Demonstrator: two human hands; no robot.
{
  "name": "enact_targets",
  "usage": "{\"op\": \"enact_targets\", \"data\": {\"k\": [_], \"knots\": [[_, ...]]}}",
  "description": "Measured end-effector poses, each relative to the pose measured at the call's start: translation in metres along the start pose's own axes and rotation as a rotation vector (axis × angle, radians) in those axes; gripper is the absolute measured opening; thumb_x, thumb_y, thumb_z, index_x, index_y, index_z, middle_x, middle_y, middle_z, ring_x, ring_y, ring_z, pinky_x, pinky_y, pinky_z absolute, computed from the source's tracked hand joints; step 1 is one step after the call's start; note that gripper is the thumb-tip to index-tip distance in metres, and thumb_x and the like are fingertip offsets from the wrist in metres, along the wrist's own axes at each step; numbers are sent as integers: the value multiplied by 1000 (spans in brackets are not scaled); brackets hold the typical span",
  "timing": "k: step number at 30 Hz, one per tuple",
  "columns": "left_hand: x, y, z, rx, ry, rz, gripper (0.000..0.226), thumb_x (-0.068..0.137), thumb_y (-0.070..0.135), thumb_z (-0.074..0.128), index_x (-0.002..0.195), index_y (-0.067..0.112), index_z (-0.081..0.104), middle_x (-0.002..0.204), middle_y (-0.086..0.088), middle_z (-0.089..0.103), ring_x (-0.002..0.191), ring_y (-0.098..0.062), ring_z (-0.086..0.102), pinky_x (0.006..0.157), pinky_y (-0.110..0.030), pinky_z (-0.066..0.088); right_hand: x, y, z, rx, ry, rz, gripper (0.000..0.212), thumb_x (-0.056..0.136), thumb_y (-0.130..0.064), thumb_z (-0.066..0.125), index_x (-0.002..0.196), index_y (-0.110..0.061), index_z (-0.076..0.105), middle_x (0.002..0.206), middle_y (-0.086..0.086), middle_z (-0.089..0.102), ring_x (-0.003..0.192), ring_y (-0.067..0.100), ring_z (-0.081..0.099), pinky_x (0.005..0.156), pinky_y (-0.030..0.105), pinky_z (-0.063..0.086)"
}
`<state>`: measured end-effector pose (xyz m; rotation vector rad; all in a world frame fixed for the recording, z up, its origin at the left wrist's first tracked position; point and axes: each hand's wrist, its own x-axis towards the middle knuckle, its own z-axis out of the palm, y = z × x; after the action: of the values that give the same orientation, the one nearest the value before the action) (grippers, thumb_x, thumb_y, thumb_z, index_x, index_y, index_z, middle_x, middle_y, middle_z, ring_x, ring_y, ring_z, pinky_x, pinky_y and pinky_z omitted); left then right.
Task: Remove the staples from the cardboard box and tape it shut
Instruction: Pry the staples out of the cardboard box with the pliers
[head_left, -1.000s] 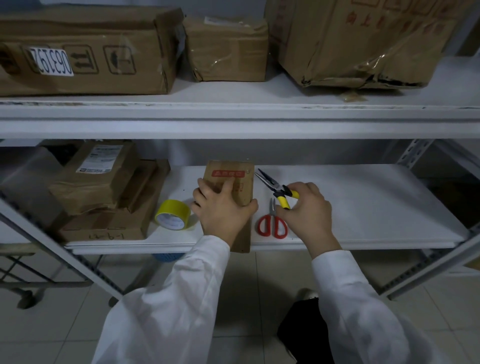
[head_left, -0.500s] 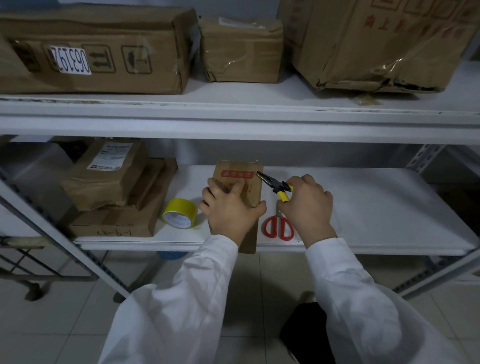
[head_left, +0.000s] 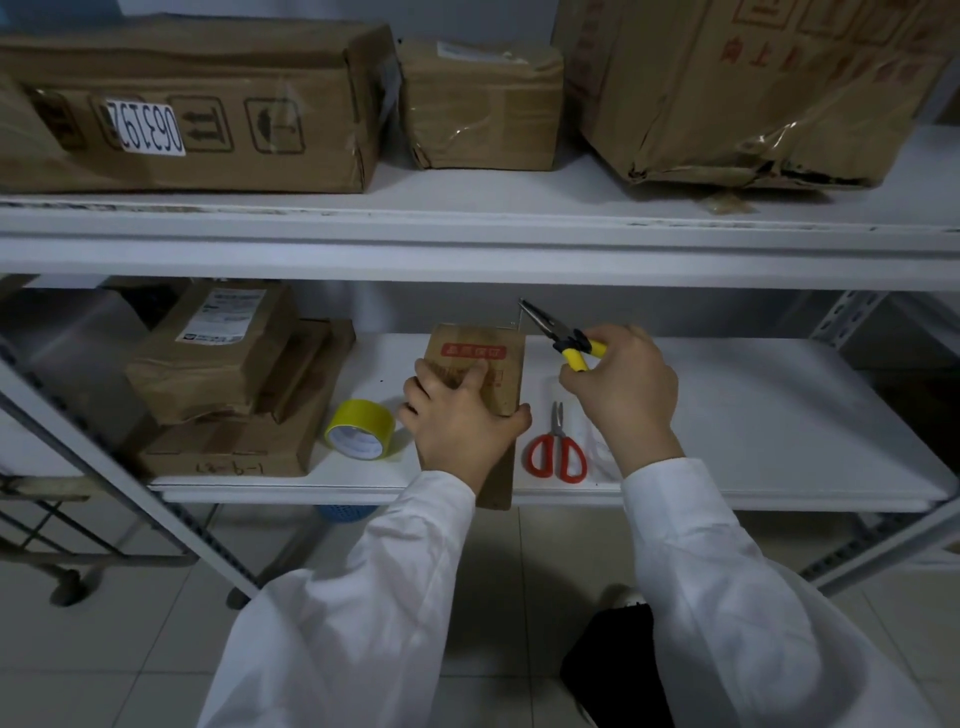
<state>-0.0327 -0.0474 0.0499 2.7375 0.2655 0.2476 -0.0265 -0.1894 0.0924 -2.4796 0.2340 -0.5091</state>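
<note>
A small cardboard box (head_left: 485, 353) with a red label lies on the lower white shelf (head_left: 753, 431), its near end over the shelf's front edge. My left hand (head_left: 460, 423) presses down on top of it. My right hand (head_left: 621, 392) grips yellow-handled needle-nose pliers (head_left: 558, 335), jaws raised above the box's far right corner with a thin metal staple (head_left: 518, 316) at their tip. A yellow tape roll (head_left: 359, 428) lies just left of the box. Red-handled scissors (head_left: 557, 452) lie to its right.
Stacked brown parcels (head_left: 223, 374) fill the lower shelf's left end. Three large cardboard boxes (head_left: 197, 109) stand on the upper shelf, whose front edge (head_left: 467, 249) hangs close above the pliers. A blue basket (head_left: 345, 512) shows under the shelf. Tiled floor lies below.
My right hand has lifted the pliers up and away from the box's far right corner, drawing a staple out with them. My left hand has stayed on the box.
</note>
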Motion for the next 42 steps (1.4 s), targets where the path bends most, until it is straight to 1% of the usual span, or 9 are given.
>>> {"op": "enact_targets", "data": {"k": [5,7,13,18,24,31,36,40,42], "knots": [[-1,1,1,-7,5,-2,72,71,68,56,135,40,38,151,-16,15,133,-39,21,107,-48,22,-7,36,-4,265,-83,297,23,77,-19,71,99,-16,64,89,3,62,75,21,56,64,26,41],[0,1,1,-16,16,-9,72,70,67,57,134,40,40,151,-17,16,132,-39,22,106,-48,23,-13,57,-2,329,-84,435,22,77,-15,70,98,-11,65,82,4,61,72,21,55,65,27,40],[-1,1,4,-8,27,-7,72,70,68,56,134,39,40,151,-16,16,132,-39,22,106,-48,22,-35,109,14,198,-100,663,15,74,-17,68,85,-9,63,77,9,62,67,26,56,70,32,43],[-1,0,5,-3,18,2,70,72,68,55,133,38,39,152,-16,15,133,-40,21,107,-49,22,-42,116,30,-151,-143,624,25,76,-22,63,98,-10,58,100,11,54,89,34,56,83,38,39],[-1,0,2,-21,-41,-10,71,72,67,56,133,38,37,155,-18,5,138,-43,13,108,-52,20,-43,112,33,-210,-122,620,36,80,-25,62,110,-9,51,109,14,49,102,36,51,90,42,35],[4,-13,-2,-135,-37,74,78,63,60,66,135,43,39,154,-14,14,136,-38,16,109,-48,16,-33,96,21,162,-101,533,43,75,-28,72,112,-15,56,107,10,56,96,33,56,91,44,43],[19,-33,-18,-23,-177,211,103,46,75,40,143,44,20,155,-13,15,139,-35,15,114,-51,7,-22,66,4,600,-166,420,27,75,-12,75,99,-10,62,91,5,60,88,24,57,78,32,43],[33,-31,-27,57,-322,189,106,59,79,55,146,43,4,157,-16,5,144,-37,4,112,-58,-7,-19,50,7,677,-246,442,16,74,-9,75,85,-13,63,83,5,59,80,21,55,73,30,43],[34,-24,-27,54,-336,142,116,55,83,59,146,41,1,156,-20,4,144,-40,3,112,-58,-6,-22,45,11,691,-265,453,15,74,-8,75,81,-14,62,77,2,58,76,20,54,68,29,42]]}}
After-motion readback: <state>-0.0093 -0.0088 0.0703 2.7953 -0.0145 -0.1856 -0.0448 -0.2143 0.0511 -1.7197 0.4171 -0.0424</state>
